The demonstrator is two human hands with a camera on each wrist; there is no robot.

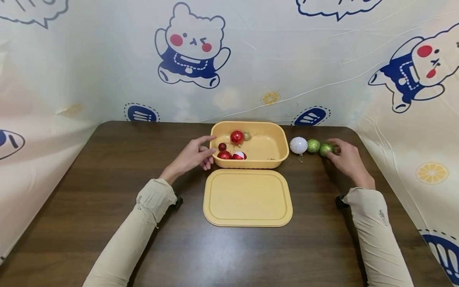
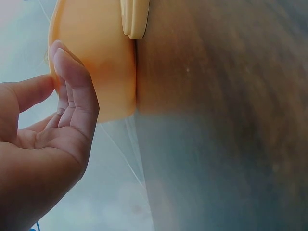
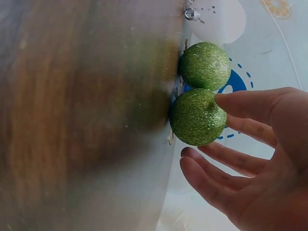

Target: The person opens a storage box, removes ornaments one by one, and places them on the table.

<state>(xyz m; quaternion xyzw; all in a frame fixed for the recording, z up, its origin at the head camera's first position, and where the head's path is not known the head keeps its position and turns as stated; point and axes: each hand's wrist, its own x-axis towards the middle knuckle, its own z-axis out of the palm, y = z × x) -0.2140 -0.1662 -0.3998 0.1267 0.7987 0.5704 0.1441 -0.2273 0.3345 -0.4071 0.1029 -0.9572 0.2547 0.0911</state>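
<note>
My right hand is at the right end of a short row of Christmas baubles, thumb and fingers around a green glitter bauble. Against it sits a second green glitter bauble, with a white speckled bauble to the left of that. At the left end of a yellow plastic box, my left hand touches the rim with its index finger and thumb. Inside the box lie a shiny red bauble, a small gold bauble, a small dark red bauble and other red ones.
A flat yellow lid lies on the brown wooden table, just in front of the box. A printed cloth hangs behind the table and along its sides.
</note>
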